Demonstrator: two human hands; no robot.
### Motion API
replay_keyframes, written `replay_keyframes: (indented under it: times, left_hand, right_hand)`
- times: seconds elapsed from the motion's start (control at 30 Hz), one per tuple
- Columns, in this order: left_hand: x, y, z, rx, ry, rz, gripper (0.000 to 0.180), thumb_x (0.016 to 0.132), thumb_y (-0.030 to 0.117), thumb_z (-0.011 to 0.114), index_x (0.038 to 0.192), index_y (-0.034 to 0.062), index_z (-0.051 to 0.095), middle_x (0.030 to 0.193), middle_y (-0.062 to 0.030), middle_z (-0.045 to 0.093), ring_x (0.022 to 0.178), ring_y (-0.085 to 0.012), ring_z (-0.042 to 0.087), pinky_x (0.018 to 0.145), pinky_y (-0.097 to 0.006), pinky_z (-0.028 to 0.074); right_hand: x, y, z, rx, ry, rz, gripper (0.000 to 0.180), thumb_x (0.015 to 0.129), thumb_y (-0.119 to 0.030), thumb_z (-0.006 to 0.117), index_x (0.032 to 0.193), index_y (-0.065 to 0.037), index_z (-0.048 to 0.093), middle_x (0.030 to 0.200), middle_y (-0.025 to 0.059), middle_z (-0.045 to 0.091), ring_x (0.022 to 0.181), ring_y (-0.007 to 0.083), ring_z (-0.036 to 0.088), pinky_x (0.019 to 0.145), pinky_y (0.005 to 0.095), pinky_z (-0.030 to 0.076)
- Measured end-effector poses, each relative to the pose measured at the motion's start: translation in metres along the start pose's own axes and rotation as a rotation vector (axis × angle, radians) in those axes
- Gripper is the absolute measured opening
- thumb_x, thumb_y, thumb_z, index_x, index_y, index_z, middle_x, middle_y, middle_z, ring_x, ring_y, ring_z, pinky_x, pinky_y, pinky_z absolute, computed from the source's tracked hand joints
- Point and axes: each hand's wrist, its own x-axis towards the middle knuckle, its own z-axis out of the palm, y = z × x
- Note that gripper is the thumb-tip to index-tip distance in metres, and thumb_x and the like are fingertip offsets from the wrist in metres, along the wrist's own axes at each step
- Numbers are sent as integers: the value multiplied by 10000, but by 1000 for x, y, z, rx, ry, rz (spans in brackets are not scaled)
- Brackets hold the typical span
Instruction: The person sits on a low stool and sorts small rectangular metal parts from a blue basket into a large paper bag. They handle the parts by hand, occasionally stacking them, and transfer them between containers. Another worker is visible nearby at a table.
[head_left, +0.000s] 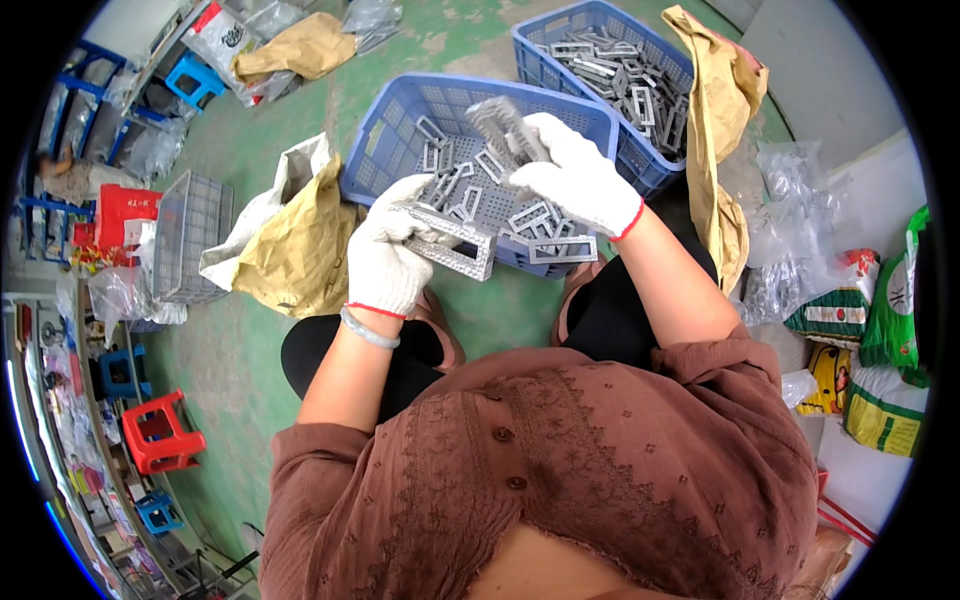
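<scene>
White knitted gloves with red cuffs cover both of my hands. My left hand (390, 250) is closed round a grey rectangular metal frame (462, 248), held tilted over the near edge of a blue plastic crate (385, 110). Farther right, my right hand (577, 172) grips a small stack of grey metal frames (505, 128) above the same crate; the stack is blurred. Several similar loose frames (460, 188) lie on the crate's perforated bottom. One more frame (562, 250) rests at its near right rim.
Behind to the right, a second blue crate (545, 75) is heaped with grey frames. A tan paper sack (715, 120) hangs by it. Left of me are another open sack (300, 245), a grey crate (190, 235) and a red stool (163, 433). Plastic bags (790, 240) line the right wall.
</scene>
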Motion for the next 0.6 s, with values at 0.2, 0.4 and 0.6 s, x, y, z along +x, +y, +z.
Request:
replay_keyframes:
  times: [0.2, 0.4, 0.6]
  left_hand:
    - [-10, 8, 0, 139, -68, -38, 505, 804, 113, 480, 1257, -84, 584, 725, -115, 595, 495, -145, 477, 438, -256, 432]
    - [-29, 14, 17, 504, 91, -109, 447, 1035, 424, 479, 1288, 81, 613, 633, -75, 591, 409, -124, 440, 388, -233, 355]
    - [-37, 10, 17, 410, 145, 17, 288, 1036, 288, 543, 1175, 59, 647, 827, -52, 681, 555, -61, 537, 459, -206, 406]
  right_hand:
    - [-10, -18, 6, -134, -191, -37, 488, 783, -151, 639, 1255, -51, 566, 1018, 96, 681, 876, 155, 661, 833, 326, 535]
    - [-15, -27, 21, -222, -224, -121, 585, 731, -170, 716, 1292, -91, 568, 1128, 104, 679, 1001, 180, 646, 920, 342, 514]
    - [-26, -57, 35, -365, -319, -176, 648, 715, -288, 727, 1311, -129, 529, 1242, 169, 639, 1130, 346, 630, 960, 410, 498]
